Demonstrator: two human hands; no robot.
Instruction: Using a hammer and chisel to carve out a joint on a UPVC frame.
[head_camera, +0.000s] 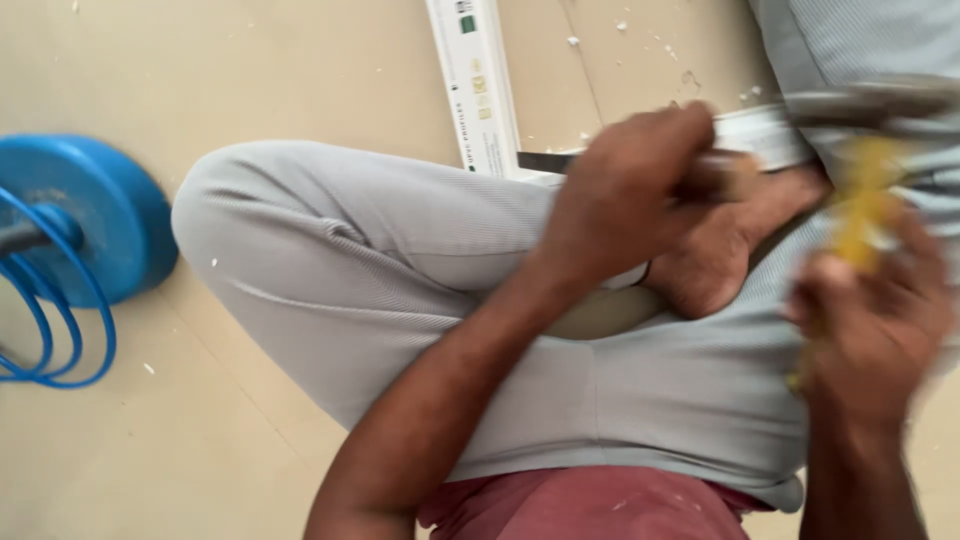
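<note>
A: Far left, what's beside you?
B: Blue round fan base (85, 215) with a wire guard on the floor (300, 70). Then your bent knee (330, 250).
A: Left hand?
B: Your left hand (625, 205) presses down on the white plastic strip (480, 90), across your lap by your foot (730, 250); fingers curled over it.
A: How does it handle?
B: Probably light, stiff, slick; hold it near the worked end.
A: Right?
B: Your right hand (870, 320), fingers clenched on a blurred yellow-handled tool (865, 195).

Right hand (870, 310) motion-blurred; yellow-handled tool (862, 200) in its grip smeared, kind unclear. White profile strip (478, 90) cut by top edge, partly hidden behind left hand (625, 195).
</note>
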